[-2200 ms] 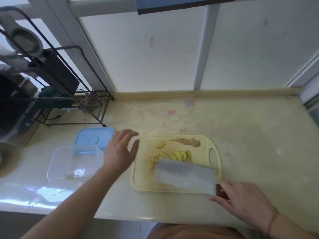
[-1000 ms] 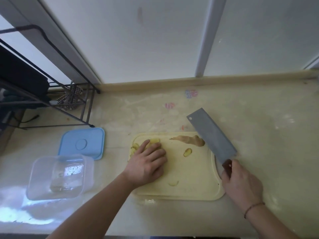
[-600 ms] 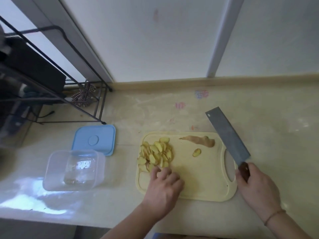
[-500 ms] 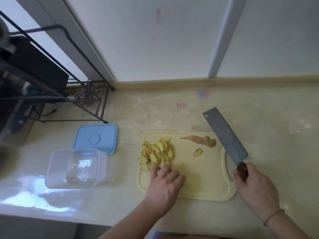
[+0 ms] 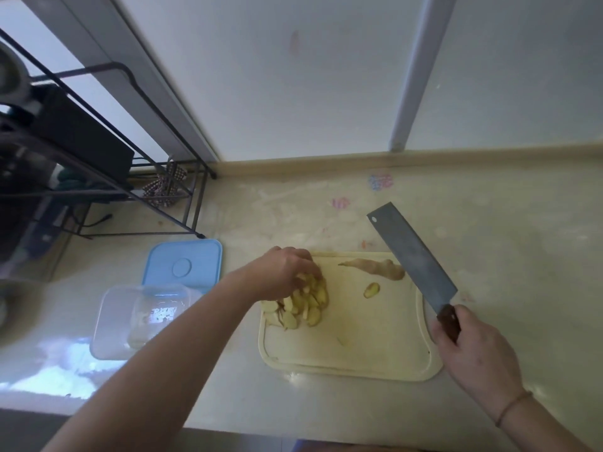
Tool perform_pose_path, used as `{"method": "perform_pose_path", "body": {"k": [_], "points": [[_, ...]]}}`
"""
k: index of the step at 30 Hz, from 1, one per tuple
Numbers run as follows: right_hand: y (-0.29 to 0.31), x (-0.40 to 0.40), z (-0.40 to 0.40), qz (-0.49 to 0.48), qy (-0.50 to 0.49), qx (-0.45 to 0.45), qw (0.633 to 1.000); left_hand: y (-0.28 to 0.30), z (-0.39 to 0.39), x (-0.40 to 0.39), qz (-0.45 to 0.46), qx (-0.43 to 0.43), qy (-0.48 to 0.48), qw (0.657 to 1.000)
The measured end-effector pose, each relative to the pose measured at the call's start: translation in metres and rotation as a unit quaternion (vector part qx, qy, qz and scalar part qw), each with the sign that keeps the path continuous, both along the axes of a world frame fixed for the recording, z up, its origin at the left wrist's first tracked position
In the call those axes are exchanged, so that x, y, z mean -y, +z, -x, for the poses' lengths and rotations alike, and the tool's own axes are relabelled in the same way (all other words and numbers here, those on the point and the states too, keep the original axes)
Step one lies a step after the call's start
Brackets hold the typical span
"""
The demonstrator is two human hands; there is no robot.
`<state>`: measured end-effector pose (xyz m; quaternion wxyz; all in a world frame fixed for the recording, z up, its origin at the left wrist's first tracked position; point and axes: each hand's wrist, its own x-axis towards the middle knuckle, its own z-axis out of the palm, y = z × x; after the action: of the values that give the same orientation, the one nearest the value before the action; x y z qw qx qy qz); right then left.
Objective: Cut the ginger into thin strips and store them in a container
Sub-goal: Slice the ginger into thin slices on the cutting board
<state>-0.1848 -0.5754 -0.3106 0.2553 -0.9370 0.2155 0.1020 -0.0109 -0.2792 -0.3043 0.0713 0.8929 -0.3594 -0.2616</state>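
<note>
- The wire rack [image 5: 107, 177] at far left is cut off by the frame edge, and its dark contents are hard to make out.
- The beige desk [image 5: 489, 230] runs along a pale wall with a vertical strip; faint pink and blue marks dot its far part.
- The yellow cutting board [image 5: 365, 340] lies near the middle; a clear container [image 5: 130, 321] and blue lid [image 5: 184, 265] sit to its left.
- The right hand [image 5: 476, 350] grips the cleaver [image 5: 412, 259], blade raised over the board's right edge.
- The left hand [image 5: 284, 272] curls its fingers on the ginger slices [image 5: 303, 305], hiding the pile's far part.
- An unsliced ginger piece [image 5: 375, 269] and one stray slice [image 5: 371, 289] lie between the hands.
</note>
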Motion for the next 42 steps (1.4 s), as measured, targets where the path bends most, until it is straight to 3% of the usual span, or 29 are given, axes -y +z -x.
{"method": "perform_pose_path", "body": {"k": [5,12,19,26,31,38,42], "points": [[-0.006,0.004,0.003,-0.001,-0.002,-0.008,1.000,0.000,-0.008,0.008,-0.057,-0.001,-0.065,0.996],[-0.007,0.007,0.004,-0.012,0.002,-0.006,1.000,0.004,-0.008,0.010,-0.026,0.011,-0.063,0.998],[-0.010,0.009,0.002,-0.021,0.012,0.008,1.000,-0.001,-0.001,0.001,-0.028,0.101,-0.056,0.993],[-0.013,0.012,0.005,-0.029,0.028,0.025,0.999,-0.003,0.007,-0.008,0.040,0.152,-0.097,0.983],[-0.014,0.016,0.008,-0.037,0.040,0.026,0.998,-0.006,0.014,-0.006,0.030,0.182,-0.153,0.971],[-0.010,0.022,0.010,-0.059,0.034,0.022,0.997,-0.005,0.012,0.003,0.019,0.197,-0.145,0.969],[-0.009,0.027,0.010,-0.065,0.036,0.019,0.997,0.006,0.019,0.003,0.023,0.162,-0.113,0.980]]}}
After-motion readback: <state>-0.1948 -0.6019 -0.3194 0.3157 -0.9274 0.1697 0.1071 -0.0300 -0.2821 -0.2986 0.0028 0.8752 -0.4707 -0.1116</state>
